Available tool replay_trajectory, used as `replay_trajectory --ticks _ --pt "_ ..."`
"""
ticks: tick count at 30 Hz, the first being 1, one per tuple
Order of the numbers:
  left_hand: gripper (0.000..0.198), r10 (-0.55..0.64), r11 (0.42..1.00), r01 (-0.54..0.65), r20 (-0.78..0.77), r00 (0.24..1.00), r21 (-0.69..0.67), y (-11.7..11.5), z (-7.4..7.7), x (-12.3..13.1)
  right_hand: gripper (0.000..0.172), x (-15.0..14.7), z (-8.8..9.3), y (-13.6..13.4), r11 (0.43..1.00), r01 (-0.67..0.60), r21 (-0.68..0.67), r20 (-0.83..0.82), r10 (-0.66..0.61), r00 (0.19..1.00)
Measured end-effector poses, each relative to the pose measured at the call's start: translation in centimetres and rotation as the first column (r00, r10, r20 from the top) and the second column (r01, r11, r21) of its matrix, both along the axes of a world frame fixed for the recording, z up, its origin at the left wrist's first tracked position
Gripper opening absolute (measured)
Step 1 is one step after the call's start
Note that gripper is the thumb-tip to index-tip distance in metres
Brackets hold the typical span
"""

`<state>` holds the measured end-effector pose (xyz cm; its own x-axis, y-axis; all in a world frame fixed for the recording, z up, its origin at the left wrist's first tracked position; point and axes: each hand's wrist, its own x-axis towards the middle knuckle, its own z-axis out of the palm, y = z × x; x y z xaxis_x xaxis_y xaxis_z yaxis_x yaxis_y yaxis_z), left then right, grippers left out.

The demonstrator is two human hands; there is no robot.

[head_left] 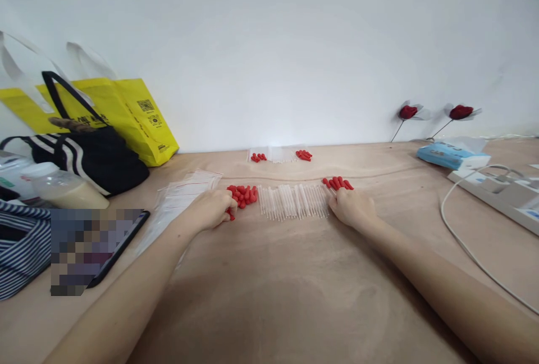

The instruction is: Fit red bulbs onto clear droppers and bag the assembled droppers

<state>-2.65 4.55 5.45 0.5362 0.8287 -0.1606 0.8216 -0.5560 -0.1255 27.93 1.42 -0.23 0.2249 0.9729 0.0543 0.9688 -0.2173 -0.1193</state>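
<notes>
My left hand (214,208) is at the left edge of a pile of small red rubber bulbs (244,196). Its fingers are closed, with one red bulb (230,216) showing under the fingertips. Beside the pile, many thin clear tubes (292,202) lie side by side in a row. At the row's right end my right hand (352,206) rests with curled fingers; what they hold, if anything, is hidden. Several more red bulbs (338,182) lie just beyond it. Clear zip bags (185,190) are stacked beyond my left forearm.
Near the wall lies a clear bag (281,154) with tubes and red bulbs at both ends. On the left are a phone (120,251), a bottle (69,187), a black bag (96,156) and a yellow bag (145,122). A tissue pack (450,156), power strip (497,195) and cable (458,235) are right.
</notes>
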Motion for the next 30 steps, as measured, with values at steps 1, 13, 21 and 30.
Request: replay_trajectory --ticks 1,13,21,30 --pt "0.017 -0.008 1.0 0.008 0.007 1.0 -0.007 0.1 0.0 -0.1 0.032 0.0 0.1 0.0 1.0 0.005 0.005 -0.004 -0.005 1.0" --pt "0.009 -0.151 0.982 0.187 0.561 0.814 -0.008 -3.9 -1.8 4.7 0.011 -1.3 -1.9 -1.3 0.776 -0.392 0.494 -0.155 0.522 0.839" --pt "0.013 -0.213 0.977 0.138 0.779 0.59 0.163 -5.3 -6.2 7.1 0.042 -2.5 -2.7 -3.7 0.597 -0.621 0.508 0.001 0.721 0.693" --pt "0.017 -0.195 0.98 0.072 0.806 0.558 0.187 -4.7 -6.5 6.5 0.034 -3.3 -2.5 -4.1 0.578 -0.663 0.477 0.048 0.736 0.676"
